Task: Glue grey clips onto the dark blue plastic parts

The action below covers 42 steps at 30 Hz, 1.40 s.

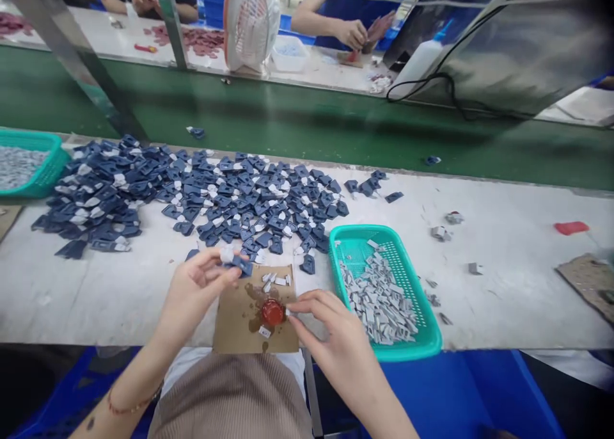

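Note:
My left hand [204, 282] pinches a dark blue piece [242, 265] with a whitish part on it, above the upper left of a brown cardboard sheet [233, 327]. A small red dish [272, 312] stands on the cardboard among wet stains. At the dish's right edge, my right hand [321, 317] holds a small light grey piece [288, 311] between thumb and fingers. Several similar grey pieces [269, 279] lie on the cardboard. Just right of my right hand, a green basket [428, 314] holds many more.
A large pile of blue pieces [230, 189] spreads behind the cardboard. Another green basket [57, 160] is at the far left. Beyond the green belt [288, 116], people work at a second table with a fan [252, 26]. Grey scraps [440, 233] and a red object [570, 228] lie right.

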Motion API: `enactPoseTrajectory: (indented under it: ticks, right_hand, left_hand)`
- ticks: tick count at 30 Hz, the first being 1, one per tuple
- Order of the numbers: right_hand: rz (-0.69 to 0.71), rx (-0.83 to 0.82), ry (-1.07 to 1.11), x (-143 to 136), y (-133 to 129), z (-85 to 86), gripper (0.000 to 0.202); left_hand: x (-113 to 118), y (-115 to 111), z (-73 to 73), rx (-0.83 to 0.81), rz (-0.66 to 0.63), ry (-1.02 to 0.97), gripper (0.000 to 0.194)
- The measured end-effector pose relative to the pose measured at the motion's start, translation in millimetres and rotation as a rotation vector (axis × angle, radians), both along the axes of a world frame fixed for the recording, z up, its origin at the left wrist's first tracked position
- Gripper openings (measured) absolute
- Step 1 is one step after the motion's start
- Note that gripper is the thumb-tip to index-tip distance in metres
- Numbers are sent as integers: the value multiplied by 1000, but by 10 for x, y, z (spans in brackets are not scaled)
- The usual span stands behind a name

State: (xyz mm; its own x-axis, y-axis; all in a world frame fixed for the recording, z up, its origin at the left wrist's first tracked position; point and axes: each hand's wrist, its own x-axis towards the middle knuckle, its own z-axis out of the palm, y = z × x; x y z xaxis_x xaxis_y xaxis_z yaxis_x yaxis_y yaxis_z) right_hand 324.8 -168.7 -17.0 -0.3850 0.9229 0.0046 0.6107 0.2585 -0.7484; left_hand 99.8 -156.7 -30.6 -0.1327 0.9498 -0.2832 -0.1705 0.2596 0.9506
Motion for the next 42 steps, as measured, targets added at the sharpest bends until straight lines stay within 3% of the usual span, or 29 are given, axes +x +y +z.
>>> enactPoseTrajectory:
  ticks: [4,8,17,24,29,35,42]
  right_hand:
    - [55,30,-73,-132,-82,-83,13]
    - [75,59,-135,-184,-93,-94,12]
    - [50,27,-127,-258,-56,-31,15]
    - [-200,-401,308,-147,67,168,10]
    - [-224,-564,460,-192,101,285,16]
    - [-138,-588,477,-311,108,390,14]
    - [-81,-500,386,-356,63,403,6]
  left_hand:
    - [-4,-384,-248,-86,16,-50,20]
    - [2,-528,-324,-101,18,-62,18]
    - [17,-553,-287,-61,16,-98,12]
    - [118,-507,-169,-31,-41,-207,13]
    - [228,-476,-75,-10,-129,-325,11]
    - [309,-476,-71,-7,-119,-344,13]
    - [294,-521,-91,7,-106,-327,14]
